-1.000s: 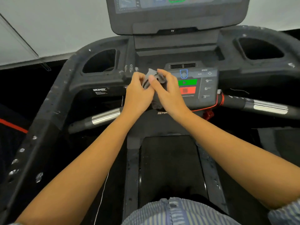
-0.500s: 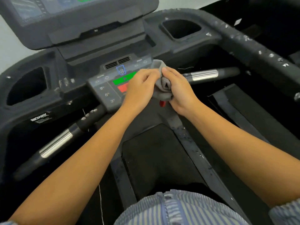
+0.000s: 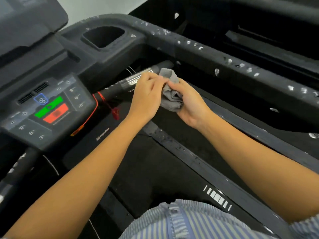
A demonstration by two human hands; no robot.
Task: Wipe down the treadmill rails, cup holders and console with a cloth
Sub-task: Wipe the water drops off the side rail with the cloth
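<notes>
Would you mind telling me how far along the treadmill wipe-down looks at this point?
Nothing looks finished. White droplets still speckle the right rail and the rim of the right cup holder. Both hands, left and right, hold the grey cloth bunched in the air near the silver grip bar, touching no surface. Rails, cup holders and console remain.

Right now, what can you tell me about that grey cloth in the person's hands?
The grey cloth looks like soft, finely woven fabric, bunched into loose folds rather than spread flat. The right hand cups most of it from below, while the left hand pinches its upper edge, where one corner sticks up. It is held in the air near the silver handlebar grip, to the right of the console. Whether it touches the grip cannot be told.
</notes>
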